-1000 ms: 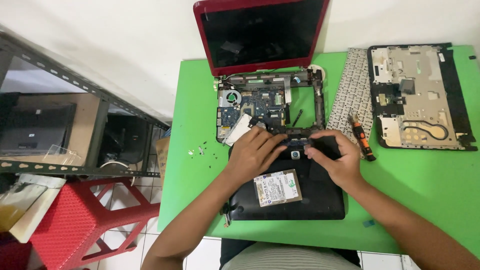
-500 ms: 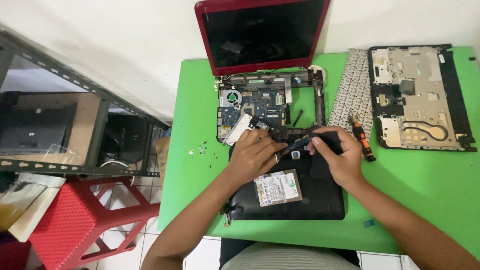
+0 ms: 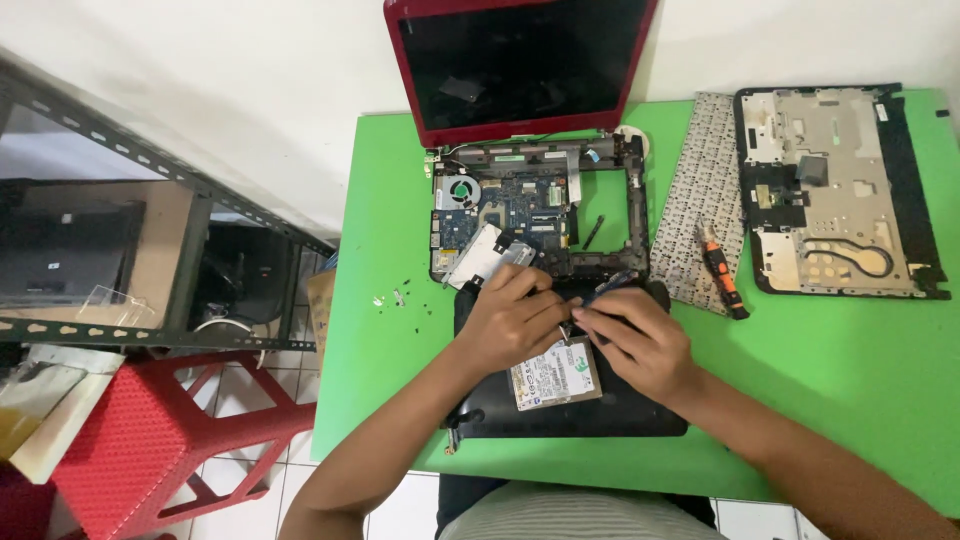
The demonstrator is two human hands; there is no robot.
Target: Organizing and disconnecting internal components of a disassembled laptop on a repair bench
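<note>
While both hands work close together over the black cover (image 3: pixel 570 410), the hard drive (image 3: pixel 556 373) lies loose on that cover just nearer the person than the fingers, and a wrist sliding back could, I judge, knock it off the desk (image 3: pixel 400 380). The left hand (image 3: pixel 512 318) is curled, its fingertips pinching a small part at the far edge of the cover; the right hand (image 3: pixel 640 340) is likewise closed narrowly around something thin and dark that meets the left fingertips, though what exactly each holds is too small to tell. A slip here seems likely to send that small piece down into the open chassis (image 3: pixel 535 215), which sits just beyond the cover with its board and fan (image 3: pixel 461 190) bare. A silver bracket (image 3: pixel 487 255) rests tilted on the chassis' near left corner, touching the left hand's knuckles; a nudge could tip it onto the board. Left of the cover, tiny screws (image 3: pixel 395 297) lie scattered on the desk, unguarded, and a sweeping forearm might scatter them to the floor. Right of the chassis, a screwdriver (image 3: pixel 722 272) lies on the edge of the keyboard (image 3: pixel 697 190), beside the palm rest (image 3: pixel 835 190). Beyond the chassis the red lid (image 3: pixel 520 65) stands open, still joined by hinges, so tugging the chassis could strain it.
</note>
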